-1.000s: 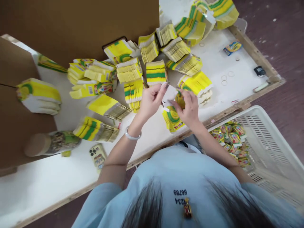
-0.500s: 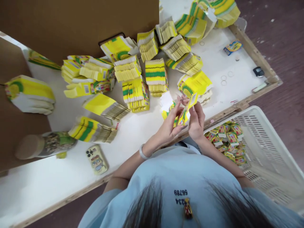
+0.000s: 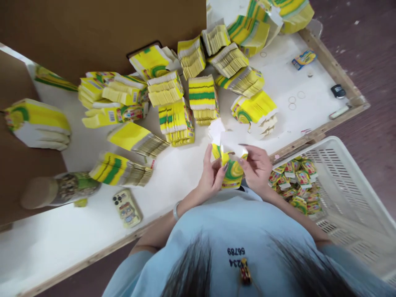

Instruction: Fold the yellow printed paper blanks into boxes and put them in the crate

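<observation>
Close to my body, at the table's front edge, I hold a small yellow and green cardboard box (image 3: pixel 232 171) with its white top flap up and its mouth open. My left hand (image 3: pixel 210 173) grips the box's left side, thumb on the front. My right hand (image 3: pixel 256 167) pinches its upper right corner. Just behind the box, partly hidden by it, some yellow and white card pieces (image 3: pixel 215 128) lie on the table. A stack of flat yellow cartons (image 3: pixel 255 109) sits beyond my right hand.
Several bundles of flat cartons (image 3: pixel 202 97) cover the white table (image 3: pixel 182 165). A phone (image 3: pixel 126 208) and a jar (image 3: pixel 66 187) lie at left. Right, below the wooden edge, a white plastic basket (image 3: pixel 349 181) holds many small boxes (image 3: pixel 301 179). A blue box (image 3: pixel 305 60) lies at far right.
The carton was tilted and seen narrow between my hands. Now it faces me, opened out with its white flap raised, and sits lower, nearer my body. My hands have moved apart slightly.
</observation>
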Demonstrator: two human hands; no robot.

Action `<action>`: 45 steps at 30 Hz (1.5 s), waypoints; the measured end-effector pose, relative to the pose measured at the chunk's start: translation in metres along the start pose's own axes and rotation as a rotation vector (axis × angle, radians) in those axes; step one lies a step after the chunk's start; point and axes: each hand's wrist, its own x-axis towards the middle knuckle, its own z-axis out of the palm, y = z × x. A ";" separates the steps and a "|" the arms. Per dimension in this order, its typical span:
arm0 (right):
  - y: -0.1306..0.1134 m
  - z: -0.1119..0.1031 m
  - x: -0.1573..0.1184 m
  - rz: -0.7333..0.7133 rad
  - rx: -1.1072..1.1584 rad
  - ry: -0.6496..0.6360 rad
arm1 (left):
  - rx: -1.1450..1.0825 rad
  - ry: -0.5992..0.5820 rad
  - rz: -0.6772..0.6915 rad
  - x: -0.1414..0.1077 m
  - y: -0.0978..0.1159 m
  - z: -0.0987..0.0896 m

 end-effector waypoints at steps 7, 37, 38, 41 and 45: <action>0.005 -0.019 -0.024 -0.038 -0.218 -0.165 | -0.102 -0.143 -0.188 -0.017 0.010 -0.012; -0.007 -0.041 -0.008 0.669 0.348 -0.705 | 0.103 -0.090 -0.171 -0.008 0.019 -0.013; -0.006 -0.044 -0.006 0.684 0.374 -0.754 | 0.112 -0.087 -0.155 -0.011 0.017 -0.012; -0.004 -0.043 -0.003 0.674 0.394 -0.848 | 0.203 -0.040 -0.066 -0.019 0.011 -0.011; -0.012 -0.040 -0.001 0.534 0.277 -0.797 | 0.423 0.053 0.080 -0.005 0.000 -0.018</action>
